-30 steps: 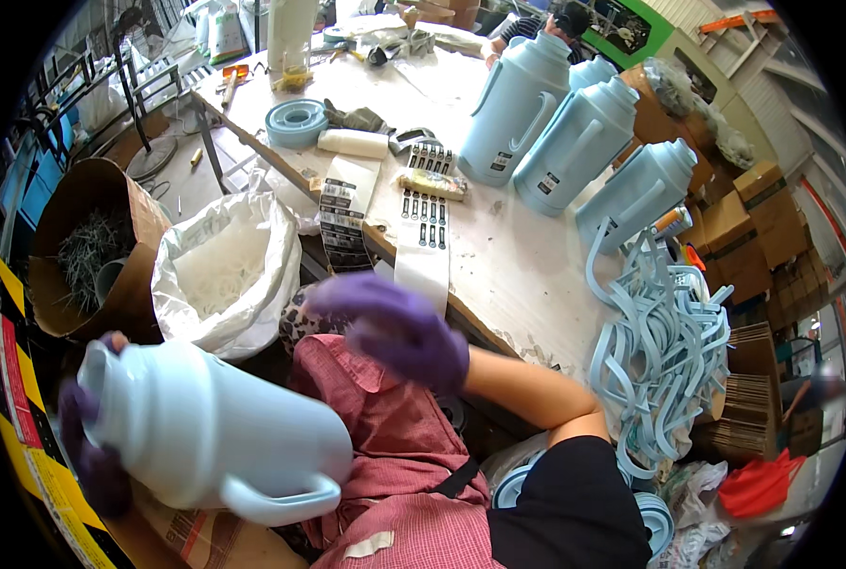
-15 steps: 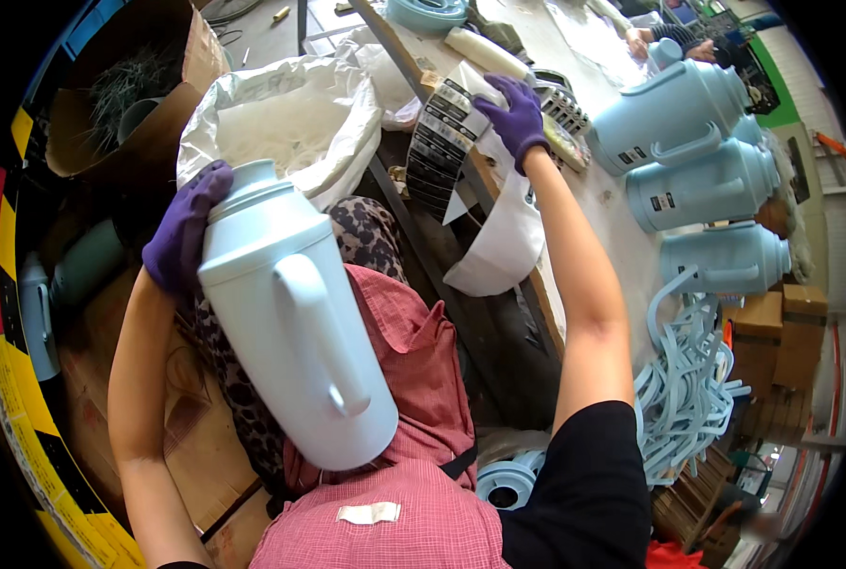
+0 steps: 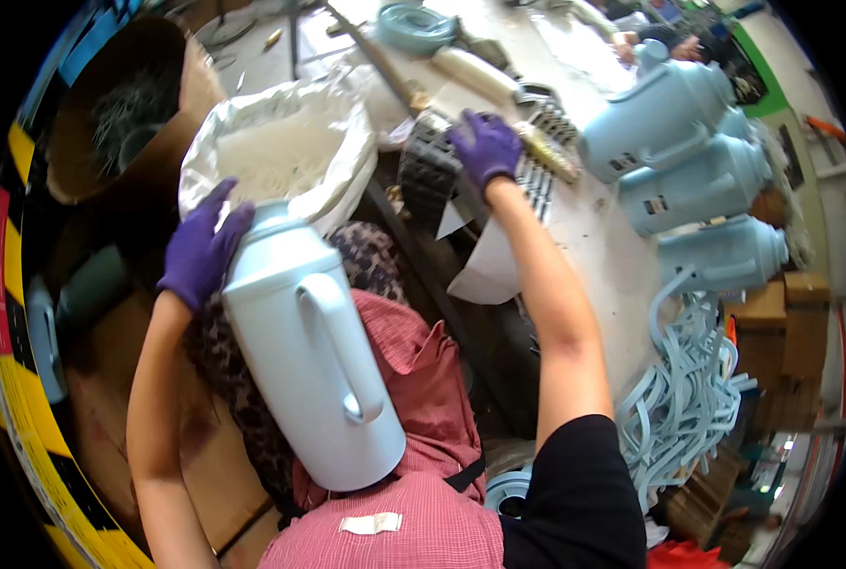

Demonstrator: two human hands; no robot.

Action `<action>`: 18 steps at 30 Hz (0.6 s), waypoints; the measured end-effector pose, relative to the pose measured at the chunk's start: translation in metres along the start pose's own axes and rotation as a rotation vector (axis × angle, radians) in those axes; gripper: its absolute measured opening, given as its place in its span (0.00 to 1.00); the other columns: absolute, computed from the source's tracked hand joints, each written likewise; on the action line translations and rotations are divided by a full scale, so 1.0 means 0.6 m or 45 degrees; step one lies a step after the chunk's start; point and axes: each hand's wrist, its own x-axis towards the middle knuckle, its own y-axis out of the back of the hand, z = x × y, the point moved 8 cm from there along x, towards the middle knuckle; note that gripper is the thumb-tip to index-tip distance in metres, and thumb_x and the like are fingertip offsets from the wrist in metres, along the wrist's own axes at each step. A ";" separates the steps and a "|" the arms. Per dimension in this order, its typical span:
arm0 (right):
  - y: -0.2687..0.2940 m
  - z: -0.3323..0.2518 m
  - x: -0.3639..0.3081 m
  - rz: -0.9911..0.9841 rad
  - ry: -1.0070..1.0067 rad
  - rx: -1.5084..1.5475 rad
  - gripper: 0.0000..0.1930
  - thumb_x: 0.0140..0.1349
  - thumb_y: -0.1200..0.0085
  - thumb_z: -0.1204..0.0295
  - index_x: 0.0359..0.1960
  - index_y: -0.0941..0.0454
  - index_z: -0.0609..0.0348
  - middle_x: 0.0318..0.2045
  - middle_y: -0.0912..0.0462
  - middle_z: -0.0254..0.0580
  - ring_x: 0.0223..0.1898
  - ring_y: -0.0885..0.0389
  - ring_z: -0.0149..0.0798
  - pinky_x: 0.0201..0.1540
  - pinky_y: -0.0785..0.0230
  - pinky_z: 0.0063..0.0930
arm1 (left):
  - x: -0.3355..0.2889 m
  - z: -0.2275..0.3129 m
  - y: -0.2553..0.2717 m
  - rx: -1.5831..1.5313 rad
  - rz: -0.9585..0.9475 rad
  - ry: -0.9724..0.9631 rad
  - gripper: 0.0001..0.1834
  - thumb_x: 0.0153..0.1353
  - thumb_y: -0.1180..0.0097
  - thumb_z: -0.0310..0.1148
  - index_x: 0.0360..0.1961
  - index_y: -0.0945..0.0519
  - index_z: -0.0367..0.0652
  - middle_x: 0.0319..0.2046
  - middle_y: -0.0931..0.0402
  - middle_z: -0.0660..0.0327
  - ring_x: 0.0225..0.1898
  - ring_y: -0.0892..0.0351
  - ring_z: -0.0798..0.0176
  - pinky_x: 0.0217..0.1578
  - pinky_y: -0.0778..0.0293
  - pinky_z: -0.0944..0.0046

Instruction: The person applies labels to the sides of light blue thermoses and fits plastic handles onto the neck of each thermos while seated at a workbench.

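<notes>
A pale blue thermos jug [image 3: 314, 351] with a side handle lies slanted across my lap, its neck away from me. Beside that neck is my left hand [image 3: 200, 248], in a purple glove; its fingers are stretched and apart, the inner ones against the jug's shoulder. My right hand [image 3: 487, 147], also gloved in purple, is at the table edge with bent, slightly blurred fingers closed on a strip of black-and-white labels [image 3: 429, 171]. The strip's white backing [image 3: 489, 270] hangs over the edge below my wrist.
A white-lined sack [image 3: 276, 156] stands ahead, near a cardboard box [image 3: 191, 90]. On the table [image 3: 622, 275] at right are several blue jugs [image 3: 693, 180] and a tangle of blue straps [image 3: 684, 398]. Another person's hands [image 3: 689, 47] show at the far right.
My right hand has moved left and nearer along the labels, which have shifted and bent. My left fingers have loosened from the jug's shoulder; the jug has slid slightly right and nearer.
</notes>
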 end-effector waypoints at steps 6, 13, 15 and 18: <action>0.037 0.008 0.030 0.113 0.068 0.194 0.25 0.64 0.44 0.45 0.55 0.16 0.46 0.57 0.20 0.45 0.63 0.27 0.50 0.67 0.38 0.49 | 0.138 0.127 -0.001 -0.989 -0.572 -0.100 0.25 0.74 0.42 0.40 0.65 0.23 0.36 0.55 0.21 0.60 0.57 0.24 0.70 0.60 0.30 0.70; 0.071 0.053 0.157 0.265 0.213 0.091 0.34 0.58 0.34 0.51 0.66 0.25 0.46 0.66 0.27 0.45 0.68 0.32 0.52 0.71 0.39 0.48 | 0.320 0.225 -0.243 -0.675 -0.800 0.133 0.31 0.72 0.45 0.42 0.73 0.30 0.45 0.69 0.28 0.57 0.70 0.30 0.54 0.70 0.38 0.57; 0.059 0.065 0.189 0.262 0.258 0.099 0.34 0.58 0.33 0.51 0.65 0.25 0.47 0.67 0.28 0.45 0.69 0.33 0.51 0.71 0.39 0.49 | 0.343 0.247 -0.312 -0.779 -0.914 0.184 0.29 0.71 0.44 0.40 0.71 0.27 0.43 0.69 0.27 0.57 0.70 0.30 0.56 0.71 0.38 0.55; 0.027 0.074 0.233 0.146 0.298 0.048 0.36 0.58 0.33 0.51 0.67 0.30 0.48 0.67 0.28 0.46 0.68 0.30 0.52 0.68 0.34 0.48 | 0.357 0.227 -0.368 -0.714 -0.950 0.408 0.16 0.71 0.42 0.33 0.57 0.16 0.41 0.49 0.15 0.65 0.43 0.18 0.67 0.42 0.26 0.68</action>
